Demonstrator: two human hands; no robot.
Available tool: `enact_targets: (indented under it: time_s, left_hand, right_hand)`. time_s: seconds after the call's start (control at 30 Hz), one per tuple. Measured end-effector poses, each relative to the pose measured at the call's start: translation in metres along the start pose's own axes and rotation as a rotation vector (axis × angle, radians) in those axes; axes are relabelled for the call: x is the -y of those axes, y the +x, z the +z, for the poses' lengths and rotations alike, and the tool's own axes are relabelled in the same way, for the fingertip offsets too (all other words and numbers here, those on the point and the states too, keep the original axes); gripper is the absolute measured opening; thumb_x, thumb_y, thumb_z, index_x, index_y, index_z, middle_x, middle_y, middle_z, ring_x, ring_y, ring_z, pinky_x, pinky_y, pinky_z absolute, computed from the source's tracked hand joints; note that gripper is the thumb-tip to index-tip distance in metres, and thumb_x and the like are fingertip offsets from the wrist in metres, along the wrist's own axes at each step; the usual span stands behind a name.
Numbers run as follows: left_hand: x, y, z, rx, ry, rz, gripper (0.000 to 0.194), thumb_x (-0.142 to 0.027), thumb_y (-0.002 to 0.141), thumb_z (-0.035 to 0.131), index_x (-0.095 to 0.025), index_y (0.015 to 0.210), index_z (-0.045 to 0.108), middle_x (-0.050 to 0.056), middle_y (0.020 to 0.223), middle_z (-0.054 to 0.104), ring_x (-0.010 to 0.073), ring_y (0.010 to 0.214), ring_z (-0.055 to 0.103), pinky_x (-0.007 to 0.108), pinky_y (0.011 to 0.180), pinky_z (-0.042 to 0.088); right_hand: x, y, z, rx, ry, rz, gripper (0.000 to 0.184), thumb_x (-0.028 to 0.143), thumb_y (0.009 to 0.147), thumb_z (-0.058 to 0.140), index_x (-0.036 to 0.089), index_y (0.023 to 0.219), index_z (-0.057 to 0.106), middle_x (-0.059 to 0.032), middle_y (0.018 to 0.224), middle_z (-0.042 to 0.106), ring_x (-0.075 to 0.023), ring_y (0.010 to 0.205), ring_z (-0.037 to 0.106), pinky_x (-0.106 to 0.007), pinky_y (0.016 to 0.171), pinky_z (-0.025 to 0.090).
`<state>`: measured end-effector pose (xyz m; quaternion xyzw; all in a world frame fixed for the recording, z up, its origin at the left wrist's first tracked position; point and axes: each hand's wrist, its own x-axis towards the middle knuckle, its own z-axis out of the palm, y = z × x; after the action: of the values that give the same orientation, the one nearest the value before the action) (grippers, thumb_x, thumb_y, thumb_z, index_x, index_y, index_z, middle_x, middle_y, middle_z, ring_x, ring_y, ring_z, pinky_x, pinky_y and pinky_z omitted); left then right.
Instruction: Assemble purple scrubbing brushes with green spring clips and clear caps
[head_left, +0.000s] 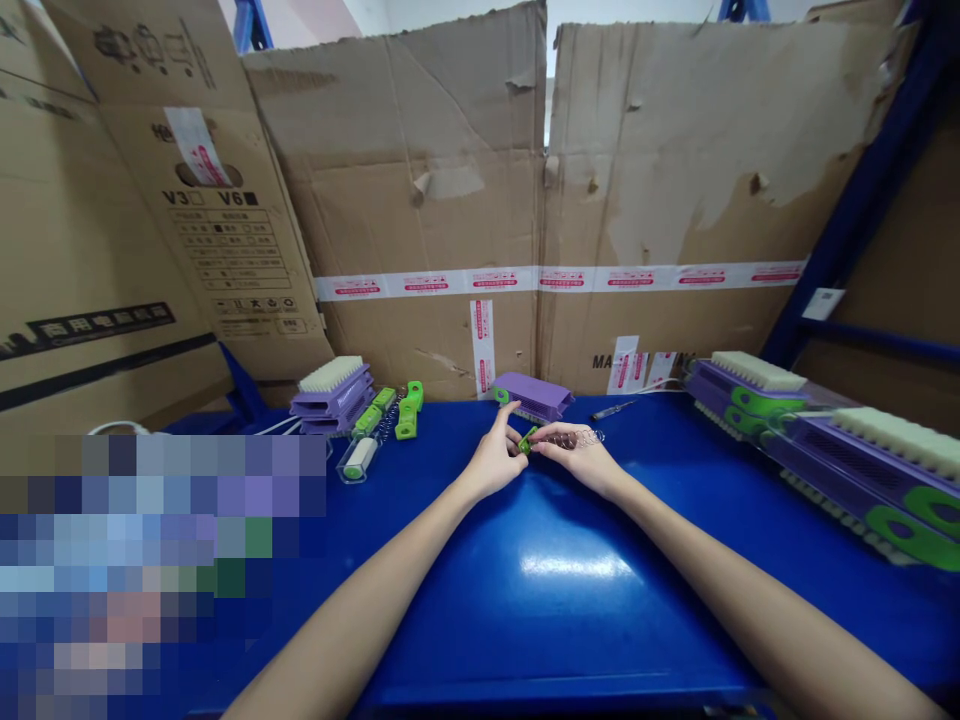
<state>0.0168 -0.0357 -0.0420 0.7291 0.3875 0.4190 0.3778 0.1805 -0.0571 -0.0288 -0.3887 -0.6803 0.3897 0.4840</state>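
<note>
My left hand point(495, 455) pinches a small green plastic part point(528, 440) between thumb and fingers, with its index finger raised. From the right, my right hand point(583, 462) closes on a thin metal coil spring point(592, 437), its fingertips meeting the green part. The spring's loose end sticks out to the right over the knuckles. My fingers hide where spring and green part meet, so I cannot tell whether they are joined. Just behind both hands lies a purple brush block point(536, 392) with a green end and bristles underneath.
Purple brush blocks stand stacked at left point(330, 395) and right point(847, 460). Near the left stack lie green parts point(407, 412), loose springs point(390, 415) and a clear-cased piece point(360, 458). A screwdriver point(611, 411) rests on the blue table point(480, 600). Cardboard point(420, 220) walls the back.
</note>
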Motion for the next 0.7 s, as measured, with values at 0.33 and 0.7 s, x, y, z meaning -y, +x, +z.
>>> enact_targets:
  time_s: [0.33, 0.7]
  left_hand:
    - [-0.004, 0.009, -0.005, 0.239, 0.193, -0.101, 0.078, -0.012, 0.062, 0.055, -0.006, 0.137, 0.033, -0.004, 0.063, 0.051, 0.0125, 0.059, 0.049, 0.023, 0.059, 0.039]
    - [-0.009, 0.004, -0.003, 0.185, -0.149, -0.117, 0.057, 0.001, 0.055, 0.057, -0.016, 0.107, 0.039, -0.003, 0.076, 0.054, 0.0076, 0.06, 0.051, 0.019, 0.056, 0.037]
  right_hand:
    - [0.0, 0.0, -0.003, 0.058, -0.041, 0.019, 0.02, 0.03, 0.069, 0.064, 0.016, 0.082, 0.069, -0.0053, 0.084, 0.071, -0.019, 0.078, 0.064, -0.033, 0.078, 0.048]
    - [0.003, -0.001, 0.005, 0.027, -0.089, -0.024, 0.02, 0.029, 0.07, 0.063, 0.017, 0.084, 0.069, -0.0055, 0.086, 0.071, -0.019, 0.08, 0.064, -0.032, 0.077, 0.048]
